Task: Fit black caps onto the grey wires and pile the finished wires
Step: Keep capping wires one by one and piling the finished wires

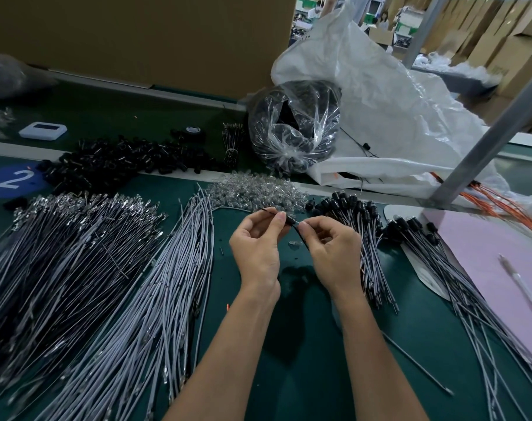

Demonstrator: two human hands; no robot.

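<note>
**1. Hands.** I see both hands raised just above the middle of the tabletop [289, 344]. The left hand [258, 238] pinches a thin wire [267, 211], and its fingers [279, 219] are curled narrow round it. The right hand [331, 247] pinches the same wire just to the right, its fingertips close to those of the left hand. The wire runs from far left to near right through both grips, and its free tip sticks out beyond the left hand. A short dark section sits between the two pinches. I cannot tell whether it is a cap or how far it is seated.

**2. Stock.** Loose grey wires [155, 299] lie in a long fan left of the hands, running from near to far. Further left lies a second spread of wires with metal ends [61, 238]. A heap of black caps [115, 162] lies at the far left. A heap of small clear pieces [258, 189] lies just beyond the hands.

**3. Output.** The finished wires [359, 232], with black caps at their far ends, lie piled just right of the right hand. A second capped pile [441, 262] lies further right, along the left edge of a pink sheet [486, 253] that carries a pen [523, 287].

**4. Surroundings.** A clear bag of black parts [292, 129] and a white sack [395, 117] stand at the far right.
</note>
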